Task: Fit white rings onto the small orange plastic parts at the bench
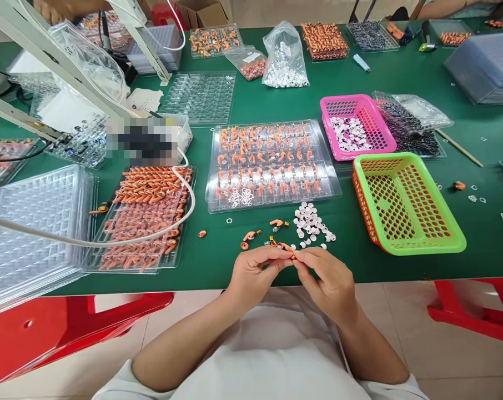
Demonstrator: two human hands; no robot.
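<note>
At the table's front edge, my left hand [255,273] and my right hand [330,280] meet fingertip to fingertip. Both pinch a small orange plastic part [287,248], mostly hidden by the fingers. Just beyond them lie loose orange hook-shaped parts [276,223] with yellow tabs. A pile of small white round caps [311,221] is right of these. Farther back, a clear tray [272,203] holds rows of the orange hook-shaped parts, with white rings [240,196] heaped in its front left corner.
Right of the tray stand a pink basket [324,114] with white pieces and a green basket [447,236] nested in a red one. On the left are a filled tray of orange parts [141,222], stacked clear trays [35,222] and a white cable [189,211]. Red stools [47,339] flank me.
</note>
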